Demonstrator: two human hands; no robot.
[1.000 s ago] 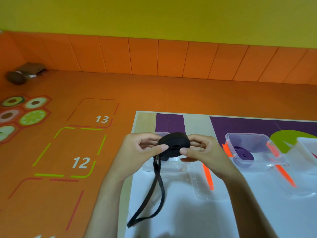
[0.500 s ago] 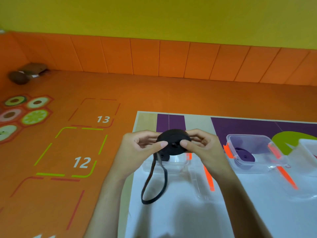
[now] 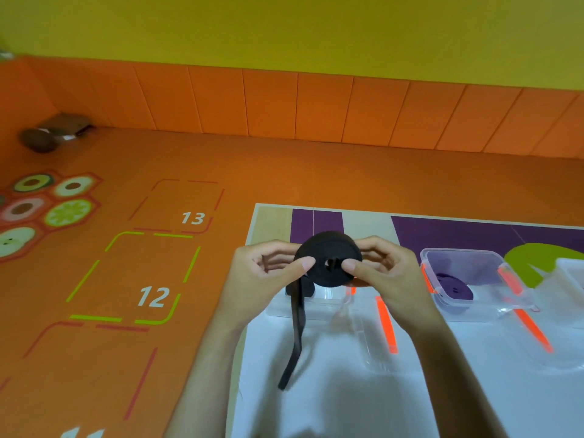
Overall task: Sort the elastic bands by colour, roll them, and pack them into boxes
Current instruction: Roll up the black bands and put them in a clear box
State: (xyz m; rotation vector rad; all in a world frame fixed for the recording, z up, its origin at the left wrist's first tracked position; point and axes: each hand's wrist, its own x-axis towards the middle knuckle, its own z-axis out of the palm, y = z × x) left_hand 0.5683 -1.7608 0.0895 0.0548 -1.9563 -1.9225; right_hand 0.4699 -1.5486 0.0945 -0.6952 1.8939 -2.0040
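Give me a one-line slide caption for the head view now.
Left hand and right hand pinch a black elastic band, tail hanging; a purple roll sits in a clear box.

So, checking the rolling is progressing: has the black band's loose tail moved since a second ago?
Yes. The black band's loose tail has risen: its lower end now hangs nearer the orange lid clip, up and right of before.

Matt black woven cloth on that rolled band (image 3: 328,259), clear glossy plastic on the box (image 3: 464,287) (orange clips too), and a smooth white sheet (image 3: 410,403) over the matt orange floor (image 3: 110,343).
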